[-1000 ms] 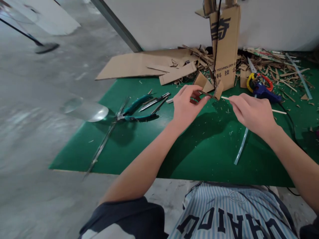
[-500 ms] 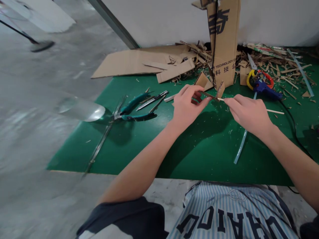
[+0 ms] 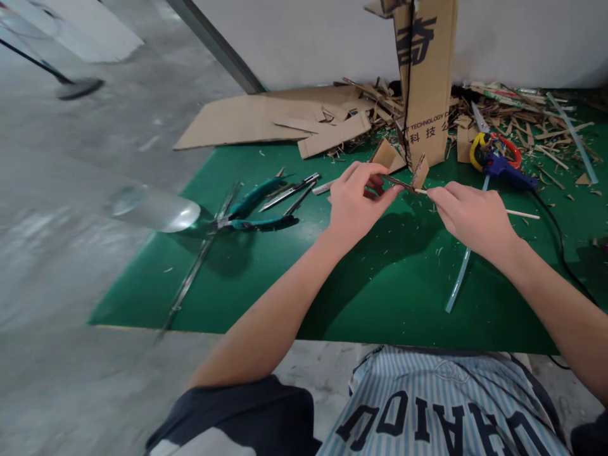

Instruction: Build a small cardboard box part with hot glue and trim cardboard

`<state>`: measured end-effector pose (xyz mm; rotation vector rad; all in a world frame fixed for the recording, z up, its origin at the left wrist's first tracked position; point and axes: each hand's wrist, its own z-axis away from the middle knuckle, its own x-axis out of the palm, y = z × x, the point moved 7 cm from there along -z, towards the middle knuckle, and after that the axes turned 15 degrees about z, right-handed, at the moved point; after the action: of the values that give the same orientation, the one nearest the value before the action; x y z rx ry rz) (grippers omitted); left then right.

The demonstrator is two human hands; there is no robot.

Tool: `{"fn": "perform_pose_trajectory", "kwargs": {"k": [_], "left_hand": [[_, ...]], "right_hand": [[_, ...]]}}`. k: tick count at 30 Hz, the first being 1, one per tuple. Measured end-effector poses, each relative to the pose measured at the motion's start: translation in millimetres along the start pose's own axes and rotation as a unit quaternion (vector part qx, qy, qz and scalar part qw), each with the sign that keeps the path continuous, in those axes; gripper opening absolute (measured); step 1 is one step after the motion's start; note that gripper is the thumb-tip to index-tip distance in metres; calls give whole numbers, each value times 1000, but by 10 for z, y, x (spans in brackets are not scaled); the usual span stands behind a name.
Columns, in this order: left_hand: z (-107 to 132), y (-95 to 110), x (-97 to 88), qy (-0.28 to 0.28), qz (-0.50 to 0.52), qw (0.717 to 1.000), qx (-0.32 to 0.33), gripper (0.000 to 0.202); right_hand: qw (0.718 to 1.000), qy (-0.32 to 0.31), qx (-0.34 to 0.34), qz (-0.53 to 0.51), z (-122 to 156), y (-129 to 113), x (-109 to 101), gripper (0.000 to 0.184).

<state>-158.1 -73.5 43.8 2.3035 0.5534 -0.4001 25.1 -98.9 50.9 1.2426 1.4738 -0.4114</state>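
Note:
Between thumb and fingers, my left hand (image 3: 363, 196) pinches a thin cardboard strip (image 3: 398, 182) near the foot of an upright cardboard structure (image 3: 430, 88). My right hand (image 3: 475, 212) is closed on a thin wooden stick (image 3: 522, 215), whose near tip meets the strip's end beside a small upright cardboard flap (image 3: 420, 171). The stick's other end sticks out to the right of the hand. Behind the right hand lies a blue glue gun (image 3: 510, 173), with a clear glue stick (image 3: 458, 282) on the green table below it.
Pliers with teal handles (image 3: 259, 223) and a utility knife (image 3: 291, 192) lie on the left of the green table (image 3: 213, 310), near a clear bottle (image 3: 154, 208). Scissors (image 3: 481, 119), cardboard scraps (image 3: 527, 130) and a large cardboard sheet (image 3: 247, 120) lie along the back.
My right hand and the wooden stick have shifted very slightly to the left. The left hand stays in place.

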Motion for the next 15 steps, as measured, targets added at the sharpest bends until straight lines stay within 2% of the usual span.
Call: {"fn": "perform_pose_trajectory", "kwargs": {"k": [10, 15], "left_hand": [[-5, -1, -27, 20, 21, 1000, -8, 27], [-3, -78, -28, 24, 40, 998, -49, 30]], "right_hand": [[1000, -29, 7, -9, -14, 28, 25, 33], [1000, -18, 10, -14, -7, 37, 34, 31]]}}
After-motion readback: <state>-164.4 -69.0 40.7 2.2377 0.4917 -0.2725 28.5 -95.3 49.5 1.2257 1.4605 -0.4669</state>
